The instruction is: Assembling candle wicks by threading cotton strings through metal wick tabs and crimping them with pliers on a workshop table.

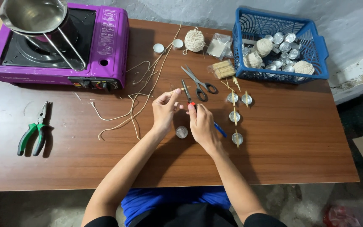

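Hands are meeting over the middle of a brown wooden counter (274, 159), working a thin stick and a length of pale cord. The left hand (164, 110) is pinching a slim wooden stick (180, 90) between thumb and forefinger, fingers closed tightly on its near end while the far end is pointing up and right. The right hand (201, 122) is curling shut around a small tool with a red tip (192, 104); what the tool is cannot be told, as the hand is covering most of it, and a blue piece (220, 130) is poking out from beneath the wrist.

Judging by its thinness, the stick is looking light, stiff and easy to snap, best held close to the end being worked. The cord (141, 94) trailing left across the counter is appearing soft and limp, likely to fray.

A small foil cup (181, 132) is sitting between the wrists. Four more cups with sticks laid across them (234, 117) are standing just right of the hands. Scissors (198, 82) are lying open beyond, green-handled pliers (34, 133) well to the left, a purple portable stove (59, 46) carrying a steel pot (34, 14) at top left, and a blue basket (280, 46) holding cups and string balls at top right.
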